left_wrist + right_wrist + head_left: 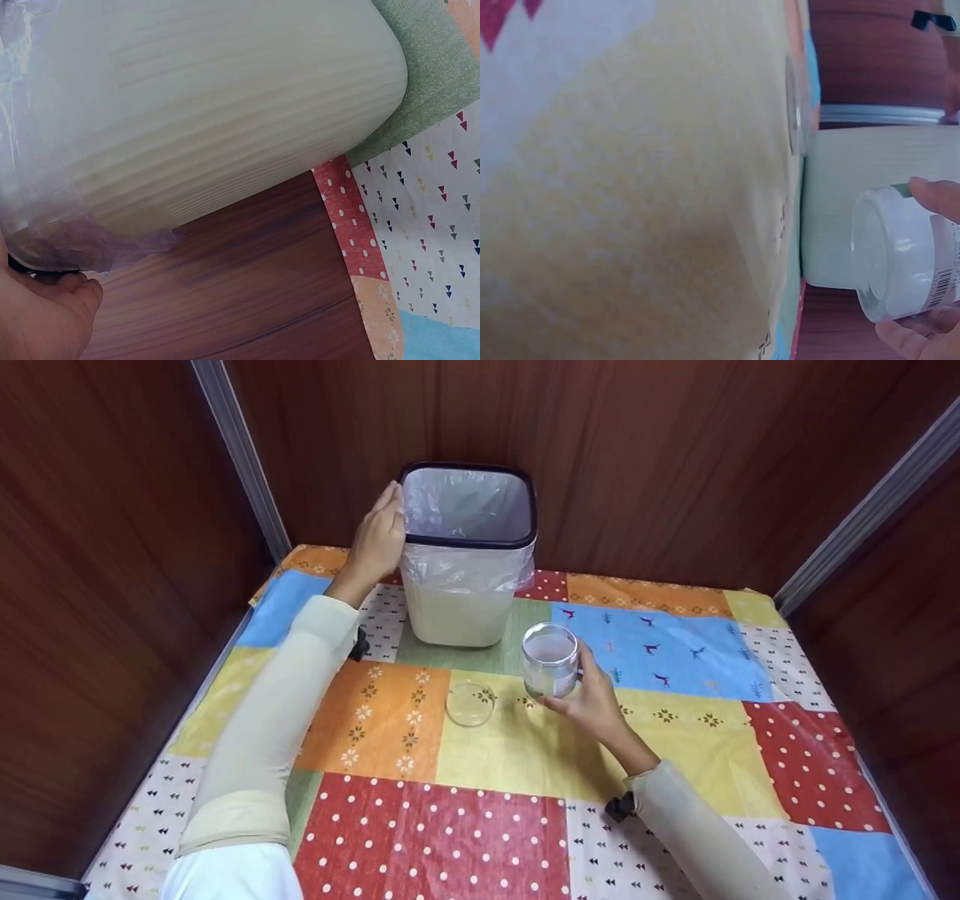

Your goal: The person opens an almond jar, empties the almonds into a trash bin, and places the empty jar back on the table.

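Observation:
A cream trash bin [457, 619] with a black rim and a clear plastic liner [469, 566] folded over its edge stands at the back of the table. My left hand [381, 536] grips the bin's left rim; the fingers [79, 289] curl at the edge in the left wrist view. In my right hand [596, 697] is a clear glass jar [551, 660], held roughly upright above the cloth, with a barcode label [941, 285] on its side. A round transparent lid [470, 704] lies flat on the cloth, to the left of the jar.
A patchwork tablecloth [442, 840] covers the table. Dark wood panels [637, 457] rise behind it and along both sides, with metal posts [244, 450] at the corners. The bin stands close to the back panel.

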Available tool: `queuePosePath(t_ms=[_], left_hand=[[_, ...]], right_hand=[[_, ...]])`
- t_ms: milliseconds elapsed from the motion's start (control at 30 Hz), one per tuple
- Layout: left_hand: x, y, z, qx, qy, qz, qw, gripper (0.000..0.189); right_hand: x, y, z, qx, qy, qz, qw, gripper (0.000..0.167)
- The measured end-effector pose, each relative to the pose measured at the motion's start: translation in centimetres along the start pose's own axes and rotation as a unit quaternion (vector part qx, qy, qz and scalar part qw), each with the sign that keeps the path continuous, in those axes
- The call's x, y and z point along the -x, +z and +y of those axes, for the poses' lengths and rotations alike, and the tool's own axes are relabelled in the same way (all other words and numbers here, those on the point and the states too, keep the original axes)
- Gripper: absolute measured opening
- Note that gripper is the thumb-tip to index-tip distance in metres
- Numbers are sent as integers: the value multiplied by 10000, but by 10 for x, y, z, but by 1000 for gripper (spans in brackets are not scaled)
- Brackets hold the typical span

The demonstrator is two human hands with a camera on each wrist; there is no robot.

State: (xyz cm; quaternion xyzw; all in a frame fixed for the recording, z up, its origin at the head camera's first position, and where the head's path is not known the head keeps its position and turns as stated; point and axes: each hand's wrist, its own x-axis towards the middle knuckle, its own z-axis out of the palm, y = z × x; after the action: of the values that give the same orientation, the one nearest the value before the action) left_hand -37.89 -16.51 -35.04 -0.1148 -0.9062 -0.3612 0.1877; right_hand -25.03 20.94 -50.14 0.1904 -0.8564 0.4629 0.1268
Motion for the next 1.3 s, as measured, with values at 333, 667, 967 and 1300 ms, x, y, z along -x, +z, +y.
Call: queuePosePath(t_ms=[333, 667, 967, 1300], left_hand=[[0, 0, 0, 24, -21, 11, 10000, 50], [1, -1, 1, 25, -58, -26, 10000, 51], [0, 0, -1, 4, -30, -43, 10000, 51], [0, 0, 0, 22, -13, 16, 10000, 50]], right_hand=[[4, 5, 5, -185, 153, -110, 9997, 115], [8, 8, 4, -264, 335, -210, 9989, 118], [14, 14, 12, -251, 630, -463, 9966, 119], [14, 16, 14, -278, 547, -576, 9965, 113]])
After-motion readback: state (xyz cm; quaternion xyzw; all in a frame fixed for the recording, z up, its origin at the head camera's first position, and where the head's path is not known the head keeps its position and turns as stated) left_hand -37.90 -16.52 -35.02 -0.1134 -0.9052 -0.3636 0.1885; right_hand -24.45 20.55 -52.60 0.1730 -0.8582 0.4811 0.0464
